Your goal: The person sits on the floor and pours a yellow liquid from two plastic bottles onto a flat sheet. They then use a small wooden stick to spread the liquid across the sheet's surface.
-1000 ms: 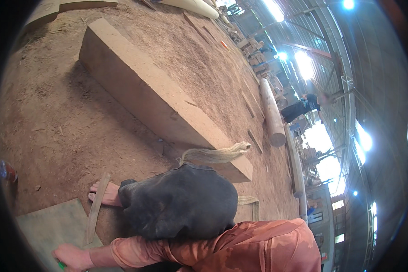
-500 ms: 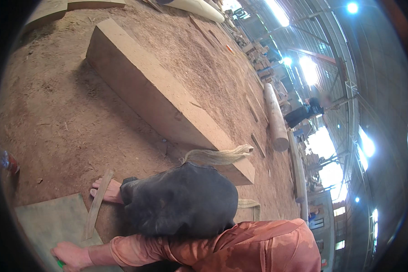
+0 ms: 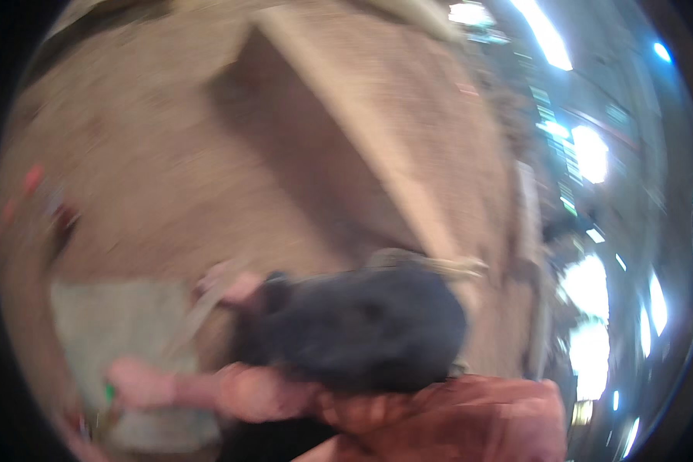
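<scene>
My right hand (image 3: 140, 383) is at the lower left, its arm in an orange-red patterned sleeve (image 3: 262, 391). Its blurred fingers are closed on a small green object (image 3: 110, 393), mostly hidden, whose kind I cannot make out. Beneath the hand is a flat grey-green board (image 3: 123, 316) on the ground. A thin wooden strip (image 3: 200, 314) slants from the board's edge across my bare foot (image 3: 241, 285). My bent knee in dark trousers (image 3: 369, 327) fills the middle. A blurred pinkish shape shows at the lower left rim; I cannot recognise my left hand there.
A long squared timber beam (image 3: 323, 146) lies diagonally beyond my knee, with a pale cloth strap (image 3: 458, 267) at its near end. Sawdust-covered brown ground (image 3: 146, 169) surrounds it. Blurred reddish items (image 3: 63, 217) stand at the left. Bright openings line the shed on the right.
The whole view has swung and blurred, shifting the beam, knee and board rightward in the picture. Reddish items and a pinkish shape have appeared at the left rim. My right hand stays over the board.
</scene>
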